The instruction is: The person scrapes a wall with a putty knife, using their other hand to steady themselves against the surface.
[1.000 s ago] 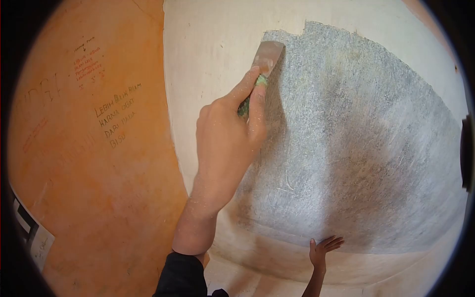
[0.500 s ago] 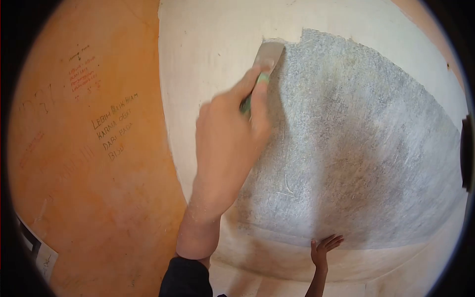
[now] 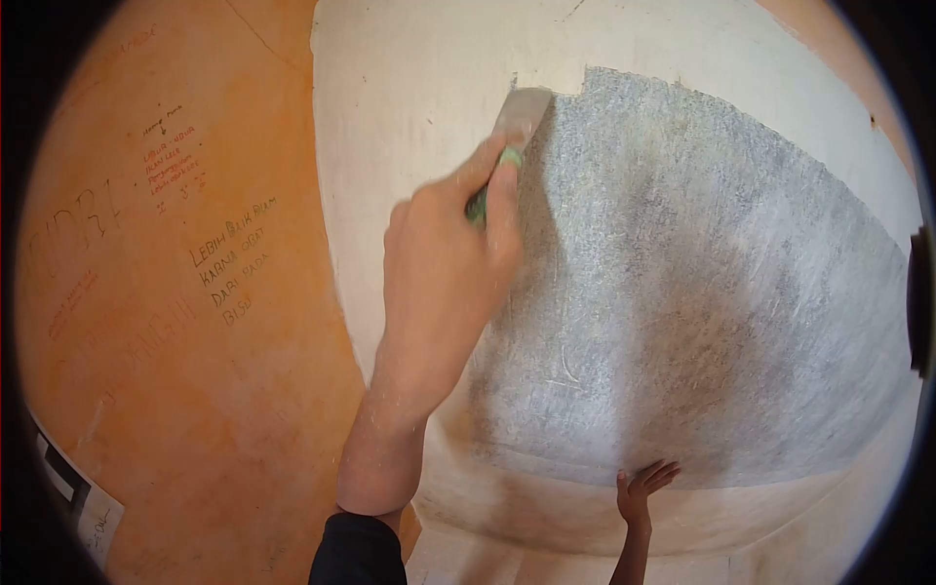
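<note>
Grey, mottled and rough-looking: in the head view, our only one, we take the grey patch (image 3: 702,263) on the wall as landmark.

At its upper left corner we record the scraper (image 3: 526,109), flat metal blade uppermost, its broad edge at the border between the patch and the white coating (image 3: 409,68). The green handle (image 3: 510,156) runs down and leftward from the blade. The left hand (image 3: 447,255), over the patch's left border with its back towards us, pinches this tool between thumb and fingers, the thumb lying along the handle. We note pale flecks on the wrist; below it, lower left of the patch, is a black sleeve (image 3: 359,551).

The right hand (image 3: 636,494) is at the patch's lower border, fingers spread and pointing rightward, thumb up; it looks laid against the wall, though we cannot confirm full contact.

Within the patch we see a shadow right of the scraper, a darker band near the middle, and a thin curved scratch (image 3: 565,372) at lower left.

Left of the patch, beyond the white strip, stands an orange wall (image 3: 214,419) bearing black handwriting (image 3: 232,261) and, higher, red lettering (image 3: 171,161). Far lower left: a white sheet (image 3: 98,522), partly cut off.
</note>
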The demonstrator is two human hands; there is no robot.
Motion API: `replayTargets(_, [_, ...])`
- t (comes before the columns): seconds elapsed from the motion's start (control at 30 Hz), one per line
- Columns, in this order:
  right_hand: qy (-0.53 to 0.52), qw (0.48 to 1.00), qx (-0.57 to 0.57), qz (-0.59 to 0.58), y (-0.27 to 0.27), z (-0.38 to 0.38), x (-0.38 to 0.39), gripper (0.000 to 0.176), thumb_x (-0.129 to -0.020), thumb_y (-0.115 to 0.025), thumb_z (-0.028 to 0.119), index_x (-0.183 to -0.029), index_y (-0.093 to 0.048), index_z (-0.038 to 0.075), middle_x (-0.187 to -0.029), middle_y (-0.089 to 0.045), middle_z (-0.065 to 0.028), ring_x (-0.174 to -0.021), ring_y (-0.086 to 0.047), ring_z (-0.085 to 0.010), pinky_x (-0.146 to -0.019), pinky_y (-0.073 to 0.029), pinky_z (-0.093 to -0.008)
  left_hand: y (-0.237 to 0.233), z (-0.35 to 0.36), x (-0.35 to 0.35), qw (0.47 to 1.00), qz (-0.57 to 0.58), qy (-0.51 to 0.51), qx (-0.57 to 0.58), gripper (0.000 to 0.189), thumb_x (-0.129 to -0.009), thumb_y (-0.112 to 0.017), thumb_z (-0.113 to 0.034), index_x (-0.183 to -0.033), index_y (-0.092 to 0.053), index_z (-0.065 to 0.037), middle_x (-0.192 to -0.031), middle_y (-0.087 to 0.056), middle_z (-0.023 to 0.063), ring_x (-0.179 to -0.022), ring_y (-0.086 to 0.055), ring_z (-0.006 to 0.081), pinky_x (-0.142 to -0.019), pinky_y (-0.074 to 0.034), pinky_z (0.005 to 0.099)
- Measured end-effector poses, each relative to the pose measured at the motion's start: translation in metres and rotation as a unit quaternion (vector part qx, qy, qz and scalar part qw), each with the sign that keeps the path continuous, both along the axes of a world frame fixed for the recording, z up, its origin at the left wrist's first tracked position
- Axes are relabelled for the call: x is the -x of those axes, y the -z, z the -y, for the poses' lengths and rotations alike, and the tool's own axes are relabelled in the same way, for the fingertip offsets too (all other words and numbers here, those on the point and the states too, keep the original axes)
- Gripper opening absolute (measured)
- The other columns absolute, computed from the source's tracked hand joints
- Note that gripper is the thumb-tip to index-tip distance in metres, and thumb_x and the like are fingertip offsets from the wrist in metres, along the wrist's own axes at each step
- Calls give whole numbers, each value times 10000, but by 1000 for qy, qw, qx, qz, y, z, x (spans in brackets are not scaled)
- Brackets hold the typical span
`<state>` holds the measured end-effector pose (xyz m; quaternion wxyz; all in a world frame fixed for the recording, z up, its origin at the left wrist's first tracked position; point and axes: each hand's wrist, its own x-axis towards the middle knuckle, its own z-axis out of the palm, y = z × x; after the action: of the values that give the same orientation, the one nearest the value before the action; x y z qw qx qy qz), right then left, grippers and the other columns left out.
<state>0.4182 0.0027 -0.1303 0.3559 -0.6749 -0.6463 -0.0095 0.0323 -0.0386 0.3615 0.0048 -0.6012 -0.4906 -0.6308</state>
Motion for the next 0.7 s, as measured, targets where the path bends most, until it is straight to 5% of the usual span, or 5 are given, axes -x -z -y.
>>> replayTargets(0.07, [-3,1000,-2,-9,-1,-1,1,1037,-1002,-506,454,-1487,232,-90,-1499,337,-396,-1380,338,-574,-1104,165,-689,12,-20,0,990,-12,2,-138,350,-995,-601,-239,-1232,-681,6,-930,-743,221,-850,-694,173,-778,-525,310])
replayTargets(0.17, [-10,1000,6,-19,-9,2,2,1032,-1001,-514,442,-1493,224,-85,-1505,336,-389,-1391,329,-564,-1107,160,-687,-15,3,-1,1000,-11,-18,-23,357,-991,-542,-230,-1227,-687,-5,-736,-685,236,-619,-682,285,-646,-514,391])
replayTargets(0.27, [-14,999,21,-29,-9,11,-1,1028,-998,-523,432,-1498,210,-89,-1508,335,-387,-1400,321,-557,-1111,156,-684,12,-11,1,993,-10,1,-120,358,-992,-539,-234,-1232,-686,-13,-731,-683,231,-601,-664,297,-649,-513,392])
replayTargets(0.57, [-26,999,6,-22,-10,7,2,1002,-997,-531,411,-1518,172,-77,-1523,322,-374,-1412,295,-560,-1126,121,-686,2,-24,0,984,-35,-26,-173,349,-985,-546,-230,-1227,-691,-25,-782,-684,264,-708,-705,352,-697,-531,411])
replayTargets(0.7, [-23,1000,-7,-12,-11,11,1,984,-996,-536,399,-1535,151,-56,-1540,299,-365,-1418,289,-554,-1130,112,-683,-13,-3,1,999,-8,-23,-45,344,-985,-550,-233,-1222,-697,-32,-783,-682,271,-717,-710,349,-694,-530,417])
